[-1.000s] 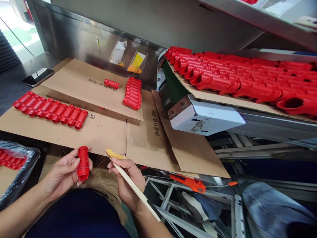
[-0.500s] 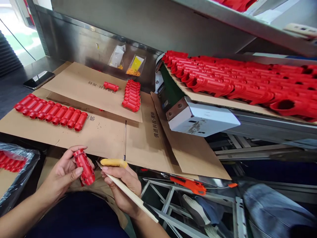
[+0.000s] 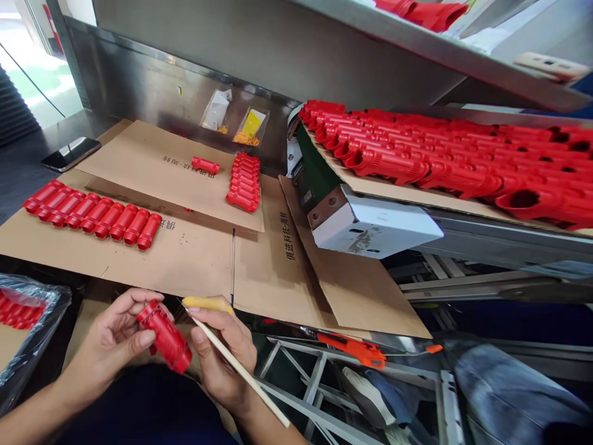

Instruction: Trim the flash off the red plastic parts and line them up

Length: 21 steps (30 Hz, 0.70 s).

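My left hand (image 3: 113,337) is closed round a red ribbed plastic tube (image 3: 165,337), which tilts down to the right above my lap. Facing it, my right hand (image 3: 227,355) grips a knife (image 3: 241,371) with a long pale handle. Its thin pointed blade sticks out toward the tube, and I see a gap between them. A yellow finger cover (image 3: 208,303) sits on one finger of that hand. Beyond my hands, a row of similar red tubes (image 3: 95,215) lies on a cardboard sheet (image 3: 194,266).
More red tubes (image 3: 244,182) lie on a second cardboard sheet (image 3: 139,154) behind. A phone (image 3: 70,153) lies at the left. A raised shelf at the right carries many larger red parts (image 3: 417,154). An orange-handled tool (image 3: 354,348) lies by the front edge. Someone's denim-clad leg (image 3: 514,389) shows at lower right.
The tube has turned in my left hand, its lower end swinging right and toward me. My right hand and the knife have shifted slightly left. The view has shifted a little.
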Each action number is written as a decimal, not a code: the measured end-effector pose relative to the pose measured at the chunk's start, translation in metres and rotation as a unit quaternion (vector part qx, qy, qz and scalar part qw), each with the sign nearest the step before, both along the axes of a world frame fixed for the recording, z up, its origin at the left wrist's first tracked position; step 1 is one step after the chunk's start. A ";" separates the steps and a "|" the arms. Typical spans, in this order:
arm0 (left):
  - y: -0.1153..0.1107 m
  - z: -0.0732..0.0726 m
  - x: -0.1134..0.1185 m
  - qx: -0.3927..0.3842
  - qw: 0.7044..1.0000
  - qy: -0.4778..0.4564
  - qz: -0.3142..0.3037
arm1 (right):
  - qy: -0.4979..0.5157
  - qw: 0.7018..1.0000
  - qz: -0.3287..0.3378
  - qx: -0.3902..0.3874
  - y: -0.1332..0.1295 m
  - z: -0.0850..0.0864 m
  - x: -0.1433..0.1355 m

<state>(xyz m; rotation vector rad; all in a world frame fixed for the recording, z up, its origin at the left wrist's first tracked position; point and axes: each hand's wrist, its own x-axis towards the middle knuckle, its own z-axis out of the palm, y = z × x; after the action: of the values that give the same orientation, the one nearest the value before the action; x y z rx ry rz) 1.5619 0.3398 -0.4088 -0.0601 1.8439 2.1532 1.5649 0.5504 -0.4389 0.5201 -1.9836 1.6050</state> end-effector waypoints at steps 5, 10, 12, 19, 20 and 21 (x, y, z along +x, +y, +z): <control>0.002 0.032 -0.018 -0.155 0.956 0.226 -0.107 | -0.044 0.993 -0.112 -0.013 0.019 -0.015 0.001; 0.047 0.037 -0.135 -0.542 0.768 0.309 -0.147 | -0.037 0.989 -0.140 -0.032 0.027 -0.022 0.006; 0.058 0.030 -0.172 -0.612 0.713 0.307 -0.151 | -0.040 0.988 -0.147 -0.038 0.029 -0.023 0.010; 0.065 0.040 -0.219 -0.695 0.613 0.331 -0.176 | -0.049 0.984 -0.171 -0.027 0.045 -0.026 0.013; 0.073 0.045 -0.231 -0.694 0.610 0.344 -0.166 | -0.051 0.985 -0.165 -0.023 0.047 -0.026 0.011; 0.083 0.050 -0.247 -0.692 0.608 0.359 -0.150 | -0.053 0.986 -0.157 -0.024 0.048 -0.025 0.010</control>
<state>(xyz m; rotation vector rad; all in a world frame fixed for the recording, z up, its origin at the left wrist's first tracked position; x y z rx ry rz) 1.3154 0.4228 -0.3585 0.7989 3.1203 -0.0112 1.5751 0.5989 -0.4642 0.0971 -1.9810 1.5039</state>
